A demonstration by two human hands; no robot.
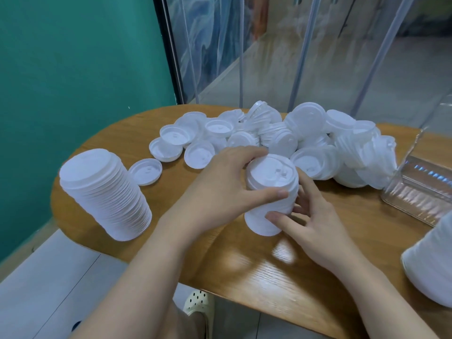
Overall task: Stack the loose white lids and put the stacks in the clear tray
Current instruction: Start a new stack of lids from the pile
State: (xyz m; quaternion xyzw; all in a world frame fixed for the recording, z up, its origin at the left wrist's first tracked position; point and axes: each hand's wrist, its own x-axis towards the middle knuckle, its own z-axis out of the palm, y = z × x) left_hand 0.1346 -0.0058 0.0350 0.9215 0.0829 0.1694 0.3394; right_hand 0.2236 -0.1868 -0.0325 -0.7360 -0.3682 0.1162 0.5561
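**Both hands steadying a short lid stack at mid-table**

The left hand (227, 182) curls over the top of a short stack of white lids (271, 192), thumb across its near side and fingers (247, 152) bent round its far rim. The right hand (315, 226) holds the same stack from the right and below, fingers partly curled against its lower lids. The stack leans toward the near side, its base on the wooden tabletop (281, 272).

A heap of loose lids (281, 133) lies just beyond, spread from the far left to the far right, some face up and some on edge. A tall finished stack (107, 194) stands tilted at the near left, apart from the hands. The clear tray (420, 189) sits at the right edge, and no stack can be made out inside it. Another white stack (430, 265) shows at the near right, partly cut off.

Risks, as a judgement: the held stack is leaning, so uneven pressure from either hand could shear it and scatter lids. Lids not fully nested would leave it loose when lifted. The tall left stack also tilts and could topple if the tabletop is knocked.
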